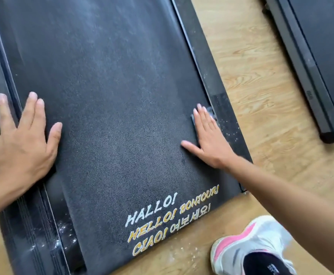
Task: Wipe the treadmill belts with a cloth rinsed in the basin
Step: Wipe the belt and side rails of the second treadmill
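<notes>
- Black and grainy, the wide rubber treadmill belt (112, 116) filled most of my head view. It ran from top left down to its near end, low in the frame.
- Pale dust streaked the upper part of the belt, while the stretch between the hands looked darker.
- Printed white and yellow greeting lettering (168, 221) sat at the belt's near end – "HALLO!", "HELLO! BONJOUR!" and "CIAO!", with Korean characters beside them.
- The left hand (21, 139) lay palm down with its fingers fanned wide. Its thumb and two fingers were on the belt's left edge, and another finger reached over the ridged black left side rail (33, 235).
- The right hand (209, 139) pressed flat on the belt's right edge, fingers straight and held together, thumb stuck out toward the middle. Its fingertips were just beside the narrow black right side rail (207, 76).
- Neither hand gripped anything that I could see.
- White specks dotted both rails near the belt's end.
- The treadmill stood on a light wood-grain plank floor (251, 96), with crumbs scattered by the near end.
- A second black treadmill deck (305, 62) lay on the floor at upper right, well apart from the first.
- A white and pink running shoe (257, 241) stood on the floor at lower right – just beside the belt's near corner, under the right forearm.
</notes>
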Demonstrator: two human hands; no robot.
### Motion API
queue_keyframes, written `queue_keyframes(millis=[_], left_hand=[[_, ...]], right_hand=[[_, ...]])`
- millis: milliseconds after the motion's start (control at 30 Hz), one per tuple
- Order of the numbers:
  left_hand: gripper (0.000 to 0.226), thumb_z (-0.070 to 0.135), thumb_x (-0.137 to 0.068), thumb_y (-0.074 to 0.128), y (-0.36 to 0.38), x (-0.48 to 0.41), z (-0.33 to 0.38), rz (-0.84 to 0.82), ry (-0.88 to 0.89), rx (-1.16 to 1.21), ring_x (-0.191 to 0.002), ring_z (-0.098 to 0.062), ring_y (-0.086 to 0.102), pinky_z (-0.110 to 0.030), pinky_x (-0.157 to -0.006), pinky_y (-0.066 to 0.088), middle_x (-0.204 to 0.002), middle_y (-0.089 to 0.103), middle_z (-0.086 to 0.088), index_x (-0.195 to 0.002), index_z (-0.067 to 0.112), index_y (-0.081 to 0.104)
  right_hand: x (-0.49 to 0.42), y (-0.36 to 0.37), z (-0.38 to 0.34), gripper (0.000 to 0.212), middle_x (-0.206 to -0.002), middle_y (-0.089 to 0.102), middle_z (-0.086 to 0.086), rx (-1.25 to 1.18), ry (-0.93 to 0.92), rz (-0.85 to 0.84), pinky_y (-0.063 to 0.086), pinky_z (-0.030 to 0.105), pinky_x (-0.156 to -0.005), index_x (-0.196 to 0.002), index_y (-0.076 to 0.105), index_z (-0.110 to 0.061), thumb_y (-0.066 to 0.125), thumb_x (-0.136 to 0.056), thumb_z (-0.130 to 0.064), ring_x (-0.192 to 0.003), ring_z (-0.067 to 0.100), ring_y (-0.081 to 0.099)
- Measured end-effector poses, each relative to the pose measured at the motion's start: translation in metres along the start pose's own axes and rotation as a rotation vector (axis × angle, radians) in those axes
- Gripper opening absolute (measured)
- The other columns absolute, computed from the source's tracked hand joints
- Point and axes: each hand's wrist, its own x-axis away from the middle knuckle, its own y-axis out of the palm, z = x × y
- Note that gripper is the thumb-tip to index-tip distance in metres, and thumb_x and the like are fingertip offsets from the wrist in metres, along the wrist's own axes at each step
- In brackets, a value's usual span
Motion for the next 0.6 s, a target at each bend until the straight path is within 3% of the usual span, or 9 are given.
queue_keyframes(millis=[67, 133, 167, 233, 333, 467, 600], left_hand=[[0.072, 0.059, -0.108, 0.016, 0.002, -0.005, 0.003, -0.062, -0.002, -0.035, -0.161, -0.038, 0.008, -0.076, -0.121, 0.013, -0.177, 0.006, 0.001, -0.166, 0.016, 0.015], [0.069, 0.052, -0.109, 0.018, -0.005, 0.000, 0.014, -0.033, -0.022, -0.094, -0.160, -0.042, 0.006, -0.074, -0.122, -0.002, -0.175, 0.016, -0.001, -0.164, 0.010, 0.023], [0.068, 0.049, -0.109, 0.020, -0.011, 0.004, 0.022, -0.001, -0.047, -0.138, -0.160, -0.043, 0.004, -0.070, -0.121, -0.009, -0.174, 0.020, -0.001, -0.164, 0.010, 0.026], [0.067, 0.048, -0.108, 0.020, -0.020, 0.009, 0.031, 0.049, -0.067, -0.165, -0.160, -0.044, 0.004, -0.070, -0.121, -0.007, -0.173, 0.023, 0.000, -0.164, 0.010, 0.029], [0.067, 0.048, -0.108, 0.023, -0.020, 0.009, 0.025, 0.046, -0.070, -0.211, -0.160, -0.043, 0.006, -0.075, -0.120, 0.001, -0.173, 0.023, 0.001, -0.164, 0.010, 0.029], [0.069, 0.050, -0.108, 0.022, -0.019, 0.005, 0.028, 0.020, -0.091, -0.228, -0.160, -0.043, 0.004, -0.076, -0.120, 0.003, -0.174, 0.019, 0.003, -0.165, 0.011, 0.025], [0.069, 0.050, -0.108, 0.023, -0.018, 0.008, 0.024, 0.055, -0.085, -0.205, -0.160, -0.042, 0.003, -0.075, -0.120, 0.002, -0.174, 0.020, 0.004, -0.165, 0.012, 0.026]], right_hand=[[0.078, 0.017, 0.006, 0.105, -0.174, -0.016, 0.008, -0.011, 0.027, -0.045, 0.010, 0.051, -0.131, -0.167, -0.001, -0.008, 0.038, -0.098, -0.077, -0.161, 0.023, -0.014], [0.147, 0.037, 0.006, 0.103, -0.175, -0.015, 0.009, -0.018, 0.064, -0.074, 0.011, 0.050, -0.129, -0.167, 0.000, -0.007, 0.036, -0.099, -0.076, -0.162, 0.027, -0.009], [0.166, 0.043, 0.001, 0.102, -0.175, -0.013, 0.010, -0.024, 0.080, -0.076, 0.009, 0.048, -0.129, -0.166, 0.001, -0.006, 0.034, -0.100, -0.076, -0.162, 0.029, -0.005], [0.169, 0.050, -0.005, 0.100, -0.175, -0.010, 0.011, -0.051, 0.131, -0.080, 0.006, 0.045, -0.128, -0.166, 0.003, -0.004, 0.030, -0.101, -0.075, -0.162, 0.031, -0.002], [0.100, 0.039, -0.015, 0.100, -0.175, -0.010, 0.010, -0.084, 0.136, 0.007, 0.006, 0.049, -0.129, -0.166, 0.006, -0.002, 0.025, -0.100, -0.076, -0.162, 0.028, -0.007], [-0.061, -0.006, -0.011, 0.105, -0.175, -0.015, 0.006, -0.055, 0.113, 0.079, 0.000, 0.046, -0.131, -0.167, -0.001, -0.010, 0.020, -0.095, -0.084, -0.161, 0.018, -0.016], [-0.173, -0.042, -0.020, 0.108, -0.175, -0.011, 0.006, -0.076, 0.152, 0.129, 0.000, 0.044, -0.131, -0.167, -0.002, -0.011, 0.021, -0.093, -0.086, -0.162, 0.019, -0.011]])
